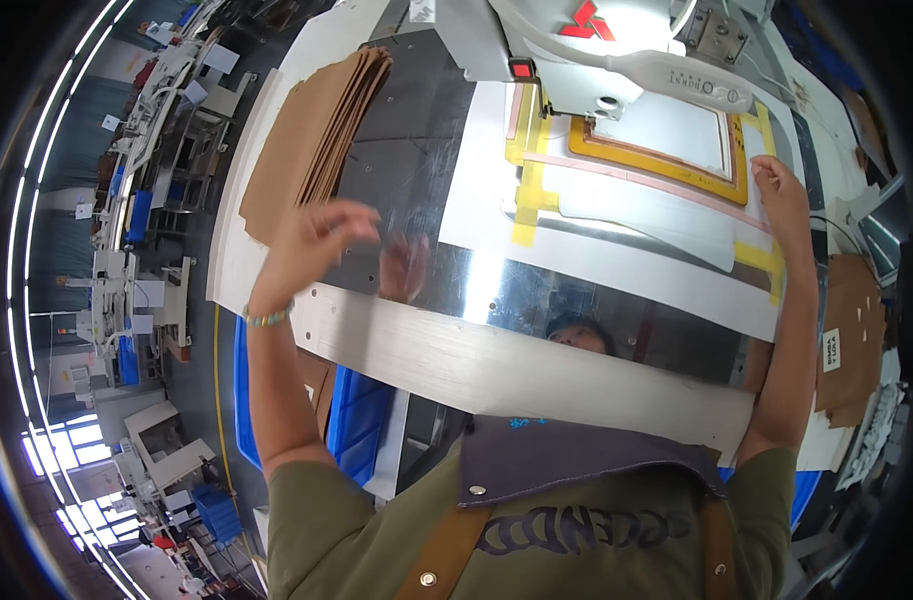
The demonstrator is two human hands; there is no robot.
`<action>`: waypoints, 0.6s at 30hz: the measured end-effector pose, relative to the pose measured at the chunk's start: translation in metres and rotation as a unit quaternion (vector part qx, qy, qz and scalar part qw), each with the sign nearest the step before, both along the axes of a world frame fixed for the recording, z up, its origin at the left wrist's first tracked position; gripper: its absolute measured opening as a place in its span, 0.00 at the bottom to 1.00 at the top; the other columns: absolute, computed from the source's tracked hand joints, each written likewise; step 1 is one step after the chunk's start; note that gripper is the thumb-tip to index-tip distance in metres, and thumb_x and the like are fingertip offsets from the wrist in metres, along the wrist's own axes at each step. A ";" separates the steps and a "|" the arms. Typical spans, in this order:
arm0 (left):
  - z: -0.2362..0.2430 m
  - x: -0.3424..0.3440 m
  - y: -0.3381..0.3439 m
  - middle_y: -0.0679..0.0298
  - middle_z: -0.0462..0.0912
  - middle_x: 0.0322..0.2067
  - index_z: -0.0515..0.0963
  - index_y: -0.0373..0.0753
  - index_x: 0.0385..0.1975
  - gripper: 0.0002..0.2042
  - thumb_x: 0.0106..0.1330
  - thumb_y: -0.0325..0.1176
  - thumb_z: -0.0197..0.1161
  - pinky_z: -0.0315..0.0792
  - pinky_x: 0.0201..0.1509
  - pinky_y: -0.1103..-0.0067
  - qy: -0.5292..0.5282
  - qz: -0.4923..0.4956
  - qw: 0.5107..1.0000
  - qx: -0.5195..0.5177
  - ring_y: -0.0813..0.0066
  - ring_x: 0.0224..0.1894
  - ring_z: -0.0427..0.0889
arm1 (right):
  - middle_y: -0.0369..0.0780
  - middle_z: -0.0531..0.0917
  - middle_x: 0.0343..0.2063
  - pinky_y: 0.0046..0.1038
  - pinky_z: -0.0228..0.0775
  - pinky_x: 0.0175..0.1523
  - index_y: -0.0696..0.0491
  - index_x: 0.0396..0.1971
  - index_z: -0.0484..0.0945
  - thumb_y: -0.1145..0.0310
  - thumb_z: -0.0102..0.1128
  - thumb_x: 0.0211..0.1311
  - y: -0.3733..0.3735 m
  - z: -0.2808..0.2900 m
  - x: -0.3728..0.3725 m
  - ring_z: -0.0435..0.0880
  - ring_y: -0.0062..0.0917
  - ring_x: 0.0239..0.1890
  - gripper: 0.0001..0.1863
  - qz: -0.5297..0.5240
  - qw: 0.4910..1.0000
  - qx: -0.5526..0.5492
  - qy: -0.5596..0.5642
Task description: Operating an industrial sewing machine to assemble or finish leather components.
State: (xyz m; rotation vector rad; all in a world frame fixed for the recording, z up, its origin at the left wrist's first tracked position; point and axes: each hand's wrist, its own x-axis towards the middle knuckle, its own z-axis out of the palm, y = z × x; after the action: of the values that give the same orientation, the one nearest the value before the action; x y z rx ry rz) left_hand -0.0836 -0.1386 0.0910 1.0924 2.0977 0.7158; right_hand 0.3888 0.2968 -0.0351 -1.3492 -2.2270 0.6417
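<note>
My left hand (328, 238) hovers over the near end of a stack of brown sheets (301, 130), fingers loosely bent and apart, with nothing visible in them. It is slightly smeared by motion, and its reflection shows in the shiny metal plate (406, 190). At the right, my right hand (779, 190) is beside a yellow rectangular frame (666, 178) with a clear window. Its fingers are curled, the fingertips a little apart, and no held thing shows. The frame lies on a white sheet (596, 255) with yellow tape strips, under the white sewing machine head (566, 75).
A white handheld device (681, 80) with a cable crosses above the frame. Blue bins (361, 420) stand below the table's front edge (456, 350). More brown pieces (848, 330) lie at far right, near a screen (884, 230). Rows of machines line the left.
</note>
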 end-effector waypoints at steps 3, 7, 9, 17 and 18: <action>-0.045 -0.085 0.034 0.54 0.93 0.34 0.89 0.35 0.51 0.11 0.74 0.31 0.67 0.82 0.42 0.70 0.280 0.122 0.931 0.200 0.64 0.38 0.92 | 0.43 0.89 0.38 0.30 0.76 0.48 0.54 0.54 0.86 0.62 0.59 0.77 -0.008 0.004 -0.006 0.85 0.29 0.36 0.16 0.001 0.999 0.031 -0.005; -0.079 -0.160 0.063 0.48 0.91 0.38 0.88 0.34 0.51 0.13 0.71 0.30 0.65 0.81 0.50 0.61 0.451 0.117 0.870 0.161 0.47 0.44 0.90 | 0.39 0.85 0.34 0.28 0.73 0.42 0.54 0.54 0.85 0.65 0.59 0.78 -0.014 0.006 -0.015 0.78 0.22 0.31 0.13 0.004 0.999 0.043 -0.009; -0.087 -0.163 0.085 0.47 0.90 0.43 0.88 0.36 0.49 0.13 0.69 0.30 0.64 0.80 0.55 0.57 0.458 0.075 0.880 0.099 0.41 0.47 0.87 | 0.38 0.83 0.33 0.27 0.72 0.41 0.54 0.53 0.85 0.66 0.60 0.78 -0.015 0.008 -0.010 0.77 0.21 0.30 0.13 -0.002 0.999 0.038 -0.012; -0.105 -0.191 0.118 0.50 0.88 0.42 0.88 0.36 0.48 0.12 0.70 0.31 0.64 0.81 0.51 0.58 0.501 0.078 0.853 0.122 0.46 0.44 0.87 | 0.39 0.81 0.32 0.31 0.72 0.41 0.52 0.53 0.84 0.66 0.61 0.75 -0.026 0.021 -0.014 0.78 0.26 0.31 0.13 -0.022 0.999 0.015 -0.031; -0.109 -0.201 0.119 0.53 0.89 0.39 0.88 0.34 0.48 0.12 0.71 0.31 0.64 0.82 0.48 0.60 0.508 0.082 0.848 0.128 0.50 0.41 0.89 | 0.38 0.81 0.32 0.31 0.72 0.41 0.52 0.53 0.84 0.66 0.62 0.75 -0.027 0.020 -0.014 0.78 0.27 0.31 0.13 -0.022 0.999 0.023 -0.025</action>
State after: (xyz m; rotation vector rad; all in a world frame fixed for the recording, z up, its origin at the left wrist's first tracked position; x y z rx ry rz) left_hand -0.2849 -0.0197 -0.0178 1.7050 3.0703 0.5413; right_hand 0.3745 0.2701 -0.0153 -1.4015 -2.2317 0.5445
